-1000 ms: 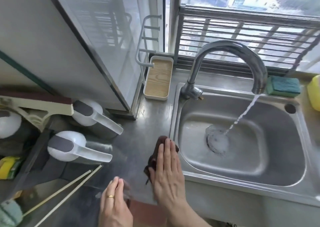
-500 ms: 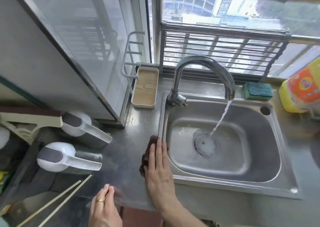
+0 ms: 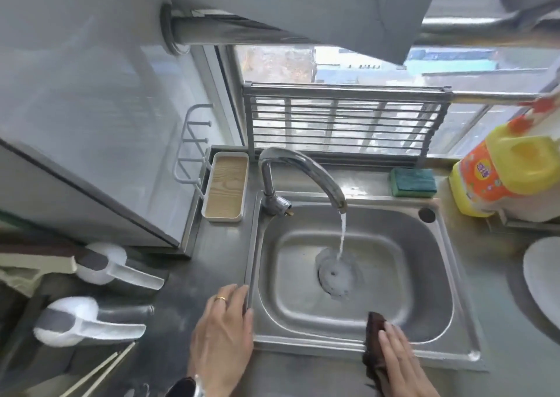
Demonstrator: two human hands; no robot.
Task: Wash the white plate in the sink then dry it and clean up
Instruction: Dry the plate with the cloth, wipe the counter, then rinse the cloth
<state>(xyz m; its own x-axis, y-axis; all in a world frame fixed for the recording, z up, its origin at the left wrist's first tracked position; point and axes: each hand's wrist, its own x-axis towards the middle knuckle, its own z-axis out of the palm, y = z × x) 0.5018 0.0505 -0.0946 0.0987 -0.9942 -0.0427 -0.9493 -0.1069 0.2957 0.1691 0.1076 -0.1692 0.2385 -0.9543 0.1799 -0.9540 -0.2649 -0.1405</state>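
Pressing flat on a dark cloth [image 3: 373, 348], the right hand [image 3: 403, 366] lies with fingers straight and together over the front rim of the sink [image 3: 303, 346]; the cloth hangs partly into the basin. The left hand [image 3: 222, 333] rests open on the counter [image 3: 218, 245], fingers spread a little, its fingertips touching the left rim of the sink, holding nothing. Water runs from the tap [image 3: 306, 172] onto the drain [image 3: 336, 275]. The white plate [image 3: 542, 281] lies on the counter at the far right, well apart from both hands, only partly in view. A green sponge [image 3: 412, 182] sits behind the sink, beside a yellow bottle [image 3: 497, 172].
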